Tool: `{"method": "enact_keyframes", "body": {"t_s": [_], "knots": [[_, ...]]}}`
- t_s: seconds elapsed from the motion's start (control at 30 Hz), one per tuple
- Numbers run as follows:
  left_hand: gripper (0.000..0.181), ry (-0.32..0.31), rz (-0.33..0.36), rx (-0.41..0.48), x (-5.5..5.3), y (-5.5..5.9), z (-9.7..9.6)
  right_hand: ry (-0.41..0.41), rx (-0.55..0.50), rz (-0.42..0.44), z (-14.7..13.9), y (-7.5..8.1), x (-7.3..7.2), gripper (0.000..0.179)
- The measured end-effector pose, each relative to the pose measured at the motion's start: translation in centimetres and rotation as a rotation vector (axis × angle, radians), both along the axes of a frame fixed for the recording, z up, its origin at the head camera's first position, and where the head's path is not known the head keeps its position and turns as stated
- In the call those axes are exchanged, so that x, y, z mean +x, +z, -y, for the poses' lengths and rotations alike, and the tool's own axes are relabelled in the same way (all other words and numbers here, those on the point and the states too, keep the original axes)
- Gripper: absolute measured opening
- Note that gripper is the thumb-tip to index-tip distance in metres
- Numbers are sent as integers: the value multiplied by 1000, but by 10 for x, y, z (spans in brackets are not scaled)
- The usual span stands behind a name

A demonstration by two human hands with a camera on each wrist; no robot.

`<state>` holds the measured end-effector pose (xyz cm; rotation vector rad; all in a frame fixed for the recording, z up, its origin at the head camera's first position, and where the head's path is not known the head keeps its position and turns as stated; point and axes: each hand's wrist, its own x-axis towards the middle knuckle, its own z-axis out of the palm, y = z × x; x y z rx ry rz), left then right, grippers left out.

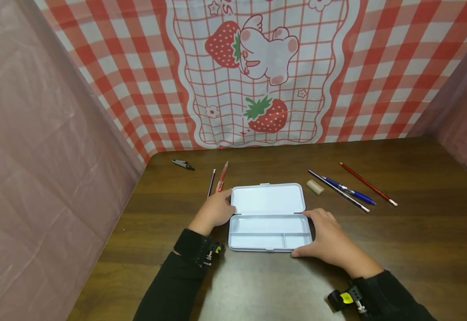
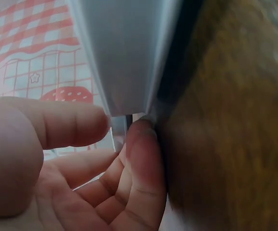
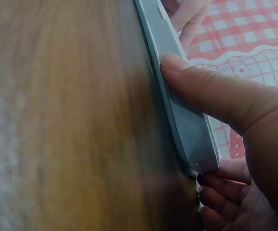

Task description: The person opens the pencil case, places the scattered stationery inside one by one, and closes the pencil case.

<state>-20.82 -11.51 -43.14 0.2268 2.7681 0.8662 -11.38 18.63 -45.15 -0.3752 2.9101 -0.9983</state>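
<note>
An opened pencil case (image 1: 257,240) lies on the table, pale bluish white, with its lid (image 1: 267,199) folded back on the far side. Dividers split its base into a long compartment and two shorter ones, with nothing inside them. My left hand (image 1: 214,209) holds the left edge of the lid near the hinge; in the left wrist view, thumb and fingertips meet around the case's end (image 2: 122,72). With my right hand (image 1: 327,236) I grip the right end of the base, thumb along the front side (image 3: 189,120) and fingers behind the end.
Behind the left hand lie a red pen (image 1: 222,177), a dark pencil (image 1: 211,183) and a grey compass-like tool (image 1: 183,164). To the right are an eraser (image 1: 315,187), a striped pencil (image 1: 337,191), a blue pen (image 1: 350,191) and a red pencil (image 1: 367,183). A checkered cloth (image 1: 378,89) hangs behind.
</note>
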Motion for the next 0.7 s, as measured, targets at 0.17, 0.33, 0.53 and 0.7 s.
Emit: {"method": "enact_keyframes", "body": {"t_s": [0.17,0.33,0.53,0.7], "knots": [[60,-26,0,4,0,-1,2,-4,1,2,-1,-1,1,106],[59,-39,33,71,0,-1,4,-12,-16,6,-2,-1,1,114],[59,-16,63,68,-1,-2,2,9,-11,6,-2,-2,0,126],[59,2,67,54,-2,-2,2,42,-22,16,-3,-5,-2,119]]}}
